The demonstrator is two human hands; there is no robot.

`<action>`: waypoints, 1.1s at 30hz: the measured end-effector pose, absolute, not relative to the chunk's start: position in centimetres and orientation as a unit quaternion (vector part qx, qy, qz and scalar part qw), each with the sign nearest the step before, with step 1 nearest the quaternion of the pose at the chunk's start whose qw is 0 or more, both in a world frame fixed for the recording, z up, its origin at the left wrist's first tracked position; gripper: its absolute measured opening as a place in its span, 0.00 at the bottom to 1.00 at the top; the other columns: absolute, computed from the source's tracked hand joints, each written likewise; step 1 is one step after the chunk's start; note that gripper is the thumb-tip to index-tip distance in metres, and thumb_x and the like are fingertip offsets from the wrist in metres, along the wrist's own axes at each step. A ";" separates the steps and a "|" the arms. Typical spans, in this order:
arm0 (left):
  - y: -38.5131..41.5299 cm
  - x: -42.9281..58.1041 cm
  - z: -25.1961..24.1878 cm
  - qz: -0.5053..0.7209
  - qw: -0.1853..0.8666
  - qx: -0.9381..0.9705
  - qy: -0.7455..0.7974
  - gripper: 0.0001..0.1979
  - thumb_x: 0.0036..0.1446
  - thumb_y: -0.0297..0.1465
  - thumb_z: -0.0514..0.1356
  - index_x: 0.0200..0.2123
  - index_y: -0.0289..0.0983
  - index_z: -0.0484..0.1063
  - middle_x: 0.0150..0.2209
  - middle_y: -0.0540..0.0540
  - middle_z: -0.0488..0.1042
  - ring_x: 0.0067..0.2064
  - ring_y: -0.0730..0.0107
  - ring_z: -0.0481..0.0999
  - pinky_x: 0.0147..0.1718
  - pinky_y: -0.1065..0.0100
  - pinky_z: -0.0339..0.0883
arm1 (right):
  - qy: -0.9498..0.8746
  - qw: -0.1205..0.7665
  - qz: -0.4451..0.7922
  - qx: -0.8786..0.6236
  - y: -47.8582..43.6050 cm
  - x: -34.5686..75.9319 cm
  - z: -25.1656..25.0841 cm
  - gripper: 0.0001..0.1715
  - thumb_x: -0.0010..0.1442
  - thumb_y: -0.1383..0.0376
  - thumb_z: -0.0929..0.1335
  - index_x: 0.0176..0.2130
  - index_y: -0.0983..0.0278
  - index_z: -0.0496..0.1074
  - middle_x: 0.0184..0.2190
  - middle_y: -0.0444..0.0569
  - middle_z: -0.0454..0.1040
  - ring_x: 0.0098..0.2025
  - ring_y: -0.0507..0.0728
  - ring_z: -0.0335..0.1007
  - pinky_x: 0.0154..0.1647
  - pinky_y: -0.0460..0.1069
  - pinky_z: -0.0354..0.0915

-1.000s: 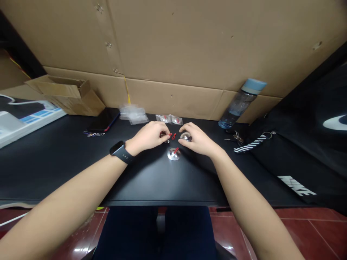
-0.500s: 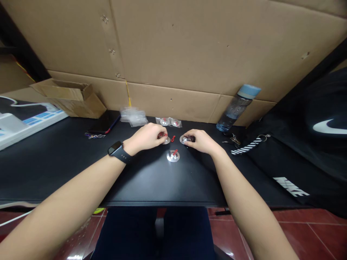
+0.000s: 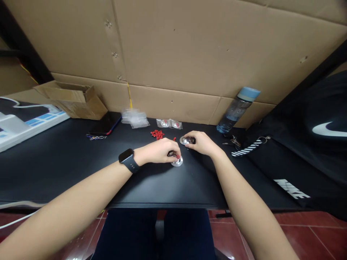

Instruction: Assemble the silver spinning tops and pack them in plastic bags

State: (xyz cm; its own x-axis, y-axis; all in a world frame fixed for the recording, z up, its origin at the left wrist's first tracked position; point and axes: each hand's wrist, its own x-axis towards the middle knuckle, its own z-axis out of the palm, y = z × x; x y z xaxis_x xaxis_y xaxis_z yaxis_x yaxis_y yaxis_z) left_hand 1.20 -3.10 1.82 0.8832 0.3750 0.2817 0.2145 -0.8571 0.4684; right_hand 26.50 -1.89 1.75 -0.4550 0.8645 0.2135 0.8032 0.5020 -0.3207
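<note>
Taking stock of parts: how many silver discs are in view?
4: one disc at the left hand, one at the right hand, two bagged by the cardboard wall. Hands may hide more.

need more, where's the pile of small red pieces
Head view: the red pieces lie on the black table just beyond the left hand, near the bagged discs.

Open black desk (image 3: pixel 67 162) in front, metal discs (image 3: pixel 178 162) mid-desk, red cords (image 3: pixel 157 134), packets (image 3: pixel 135 118) and bottle (image 3: pixel 235 109) at back, cardboard wall (image 3: pixel 189 54) behind
</note>
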 end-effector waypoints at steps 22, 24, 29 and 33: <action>-2.0 0.7 1.0 0.178 0.174 0.948 0.198 0.11 0.60 0.37 0.67 0.44 0.39 0.81 0.41 0.44 0.81 0.43 0.63 0.80 0.44 0.67 0.67 | -0.863 0.158 0.278 -0.391 -4.9 23.1 3.7 0.06 0.57 0.66 0.75 0.37 0.63 0.77 0.33 0.45 0.77 0.31 0.52 0.74 0.33 0.45 0.67; -2.1 0.7 1.1 0.171 0.159 0.949 0.213 0.12 0.60 0.37 0.67 0.45 0.38 0.80 0.41 0.44 0.80 0.42 0.63 0.79 0.43 0.67 0.67 | -0.864 0.137 0.283 -0.394 -5.1 23.4 4.1 0.06 0.58 0.66 0.75 0.38 0.63 0.78 0.32 0.45 0.77 0.32 0.52 0.75 0.34 0.45 0.67; -2.6 1.0 1.2 0.172 0.172 0.948 0.207 0.16 0.58 0.40 0.68 0.46 0.37 0.79 0.41 0.43 0.78 0.43 0.61 0.78 0.44 0.66 0.67 | -0.852 0.140 0.340 -0.372 -5.4 24.2 5.1 0.05 0.60 0.65 0.72 0.38 0.63 0.78 0.31 0.45 0.79 0.32 0.53 0.75 0.35 0.47 0.68; -3.2 1.6 0.8 0.198 0.204 0.944 0.171 0.18 0.61 0.40 0.66 0.53 0.41 0.78 0.52 0.41 0.78 0.53 0.58 0.76 0.55 0.62 0.66 | -0.789 0.246 0.429 -0.366 -5.3 25.3 5.9 0.11 0.61 0.58 0.73 0.38 0.63 0.75 0.32 0.47 0.79 0.33 0.55 0.76 0.39 0.51 0.72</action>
State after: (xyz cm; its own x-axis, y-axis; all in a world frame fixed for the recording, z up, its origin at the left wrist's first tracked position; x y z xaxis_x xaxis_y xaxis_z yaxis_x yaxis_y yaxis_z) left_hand 1.61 -3.24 0.81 0.8636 0.4026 0.3036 0.2415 -0.8588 0.4517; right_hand 25.35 -5.25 5.86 -0.6111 0.7881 0.0739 0.3667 0.3645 -0.8560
